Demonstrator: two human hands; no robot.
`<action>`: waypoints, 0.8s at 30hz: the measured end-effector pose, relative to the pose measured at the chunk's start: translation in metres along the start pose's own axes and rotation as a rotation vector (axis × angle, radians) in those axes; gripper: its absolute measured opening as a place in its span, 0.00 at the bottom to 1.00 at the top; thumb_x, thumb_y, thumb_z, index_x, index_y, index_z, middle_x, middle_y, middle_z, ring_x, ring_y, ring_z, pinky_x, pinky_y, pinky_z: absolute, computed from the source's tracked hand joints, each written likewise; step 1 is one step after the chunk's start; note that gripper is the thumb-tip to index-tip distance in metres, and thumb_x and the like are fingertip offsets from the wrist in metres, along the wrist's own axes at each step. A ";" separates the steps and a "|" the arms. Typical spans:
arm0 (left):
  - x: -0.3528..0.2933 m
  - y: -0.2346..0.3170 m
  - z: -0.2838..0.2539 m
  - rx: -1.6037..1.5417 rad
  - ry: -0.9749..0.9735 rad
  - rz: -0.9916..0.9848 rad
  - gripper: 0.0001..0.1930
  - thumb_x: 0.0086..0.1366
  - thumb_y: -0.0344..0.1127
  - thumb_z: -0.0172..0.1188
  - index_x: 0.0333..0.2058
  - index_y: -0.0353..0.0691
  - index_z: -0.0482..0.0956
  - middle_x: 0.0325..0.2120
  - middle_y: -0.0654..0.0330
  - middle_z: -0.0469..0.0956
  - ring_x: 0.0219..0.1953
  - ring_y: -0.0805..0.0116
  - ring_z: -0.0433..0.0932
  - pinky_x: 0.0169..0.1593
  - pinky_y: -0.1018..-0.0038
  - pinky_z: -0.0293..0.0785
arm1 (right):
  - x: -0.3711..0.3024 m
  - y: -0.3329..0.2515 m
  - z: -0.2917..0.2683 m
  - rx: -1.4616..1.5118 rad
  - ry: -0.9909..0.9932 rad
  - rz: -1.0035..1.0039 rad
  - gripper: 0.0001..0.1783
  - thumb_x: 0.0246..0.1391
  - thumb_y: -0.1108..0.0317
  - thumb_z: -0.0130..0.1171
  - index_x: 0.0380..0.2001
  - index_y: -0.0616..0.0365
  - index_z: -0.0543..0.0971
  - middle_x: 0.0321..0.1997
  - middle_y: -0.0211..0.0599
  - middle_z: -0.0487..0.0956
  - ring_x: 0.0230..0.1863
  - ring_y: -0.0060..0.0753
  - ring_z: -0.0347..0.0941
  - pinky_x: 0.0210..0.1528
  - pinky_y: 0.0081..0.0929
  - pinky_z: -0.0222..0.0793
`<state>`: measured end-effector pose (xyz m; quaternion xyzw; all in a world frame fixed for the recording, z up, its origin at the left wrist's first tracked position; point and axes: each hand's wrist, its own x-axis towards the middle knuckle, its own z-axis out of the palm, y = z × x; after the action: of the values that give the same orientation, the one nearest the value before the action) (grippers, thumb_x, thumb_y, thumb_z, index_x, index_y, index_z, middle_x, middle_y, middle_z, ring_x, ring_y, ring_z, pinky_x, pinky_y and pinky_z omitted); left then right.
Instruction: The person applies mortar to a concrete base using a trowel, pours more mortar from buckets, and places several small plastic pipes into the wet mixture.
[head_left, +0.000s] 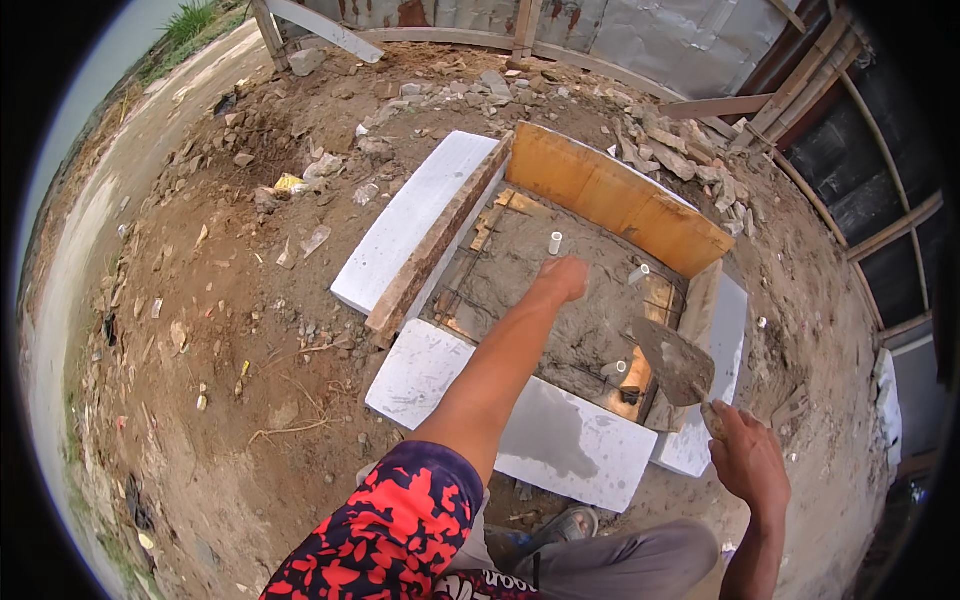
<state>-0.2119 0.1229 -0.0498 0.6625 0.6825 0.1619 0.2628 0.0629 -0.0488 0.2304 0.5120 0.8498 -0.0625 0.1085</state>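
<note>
My right hand (752,458) grips the handle of a trowel (675,362). Its grey-smeared blade hangs over the right side of a wooden form, near the wet concrete (590,300). My left arm reaches across the form, and my left hand (564,277) is curled low over the concrete, just below a white pipe stub (556,243). Its fingertips are hidden, so what it holds, if anything, cannot be seen. Two more white pipe stubs stand in the concrete, one to the right (639,274) and one nearer me (614,369).
An orange-brown board (610,200) walls the far side; a rough plank (440,240) walls the left. White foam blocks (420,215) flank the form, with another wet-stained foam slab (570,440) nearest me. Rubble (690,160) lies behind, before a metal sheet fence (660,45).
</note>
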 end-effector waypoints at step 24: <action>-0.024 0.006 0.011 -0.010 -0.267 0.057 0.16 0.52 0.34 0.59 0.40 0.36 0.82 0.42 0.48 0.79 0.45 0.53 0.79 0.48 0.62 0.76 | -0.002 -0.030 0.117 0.035 -0.652 -0.197 0.27 0.38 0.60 0.67 0.47 0.49 0.78 0.40 0.43 0.81 0.43 0.48 0.77 0.47 0.37 0.72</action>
<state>-0.2008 0.0980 -0.0514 0.6960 0.6215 0.0834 0.3499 0.0514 -0.0902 0.1176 0.3823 0.8147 -0.2477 0.3589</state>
